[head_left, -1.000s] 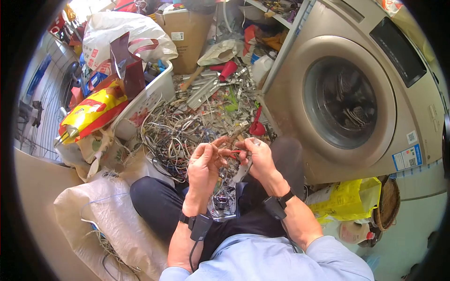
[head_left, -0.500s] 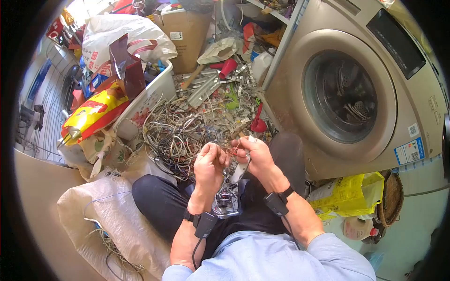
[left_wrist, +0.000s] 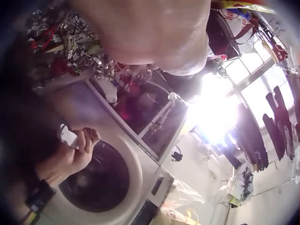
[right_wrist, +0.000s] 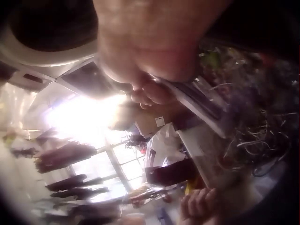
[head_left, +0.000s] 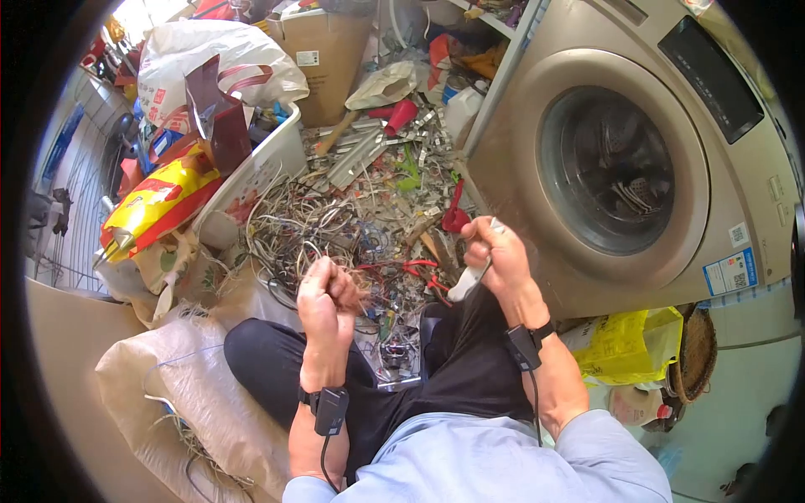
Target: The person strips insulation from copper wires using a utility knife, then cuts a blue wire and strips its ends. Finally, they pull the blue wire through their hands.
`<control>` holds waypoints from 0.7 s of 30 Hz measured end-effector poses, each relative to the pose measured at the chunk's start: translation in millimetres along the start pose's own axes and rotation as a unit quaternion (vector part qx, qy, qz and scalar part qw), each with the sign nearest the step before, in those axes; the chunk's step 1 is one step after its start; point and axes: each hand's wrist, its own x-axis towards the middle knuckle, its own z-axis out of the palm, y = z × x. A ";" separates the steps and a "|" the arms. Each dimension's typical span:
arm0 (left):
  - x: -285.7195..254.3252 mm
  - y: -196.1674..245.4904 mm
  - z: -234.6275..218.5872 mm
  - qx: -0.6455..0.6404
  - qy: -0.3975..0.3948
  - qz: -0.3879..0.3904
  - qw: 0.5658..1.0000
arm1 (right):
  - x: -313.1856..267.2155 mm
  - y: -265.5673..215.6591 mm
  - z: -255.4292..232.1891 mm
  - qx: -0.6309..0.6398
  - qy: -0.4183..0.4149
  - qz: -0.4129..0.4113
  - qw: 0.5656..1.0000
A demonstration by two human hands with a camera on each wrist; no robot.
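Note:
My left hand (head_left: 325, 303) is over the left knee, thumb against curled fingers, with thin reddish wires (head_left: 364, 295) showing at the fingertips. Their far ends blend into the clutter behind. Over the right knee, my right hand (head_left: 503, 256) grips a flat, pale, narrow tool (head_left: 466, 283) that points down toward the left. In the right wrist view the tool shows a long greyish edge (right_wrist: 204, 110); its exact kind is unclear. Between the hands, red-handled pliers or a similar red loop (head_left: 419, 267) lies on the scrap. A metal-framed piece (head_left: 398, 352) sits between the legs.
Tangled cables (head_left: 293, 222) and small metal scrap (head_left: 402, 176) cover the floor ahead. A washing machine (head_left: 511, 159) stands at the right, a white bin (head_left: 251, 189) at the left. A woven sack (head_left: 180, 394) lies by the left knee. Beyond are a red scoop (head_left: 455, 218) and a cardboard box (head_left: 327, 75).
The hands were close together over the lap; now they are apart, the left moved leftward and the right moved right and up with the pale tool. The red loop now shows between them.

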 end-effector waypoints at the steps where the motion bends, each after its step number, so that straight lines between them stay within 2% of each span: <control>1: -1.3 -2.8 4.8 0.014 0.033 -0.030 0.999 | -5.8 -1.6 10.8 0.000 0.004 0.006 1.000; 4: -6.4 -8.2 11.2 0.116 0.027 -0.025 0.993 | -12.2 2.8 22.5 -0.001 -0.013 0.029 1.000; 7: -6.4 -10.7 9.7 0.167 0.004 -0.030 0.986 | -17.7 5.9 29.7 -0.003 -0.075 0.087 0.993; 10: -7.6 -14.5 11.7 0.192 -0.016 -0.039 0.980 | -21.0 10.2 42.1 0.014 -0.102 0.105 0.989; 15: -10.5 -21.6 12.9 0.188 -0.020 -0.081 0.979 | -26.2 15.5 54.6 -0.007 -0.108 0.076 0.991; 17: -10.7 -25.0 13.5 0.192 -0.021 -0.083 0.978 | -31.0 13.5 61.9 -0.017 -0.076 0.090 0.993; 21: -13.8 -24.5 17.4 0.207 -0.023 -0.073 0.975 | -34.2 15.3 65.7 -0.033 -0.069 0.092 0.993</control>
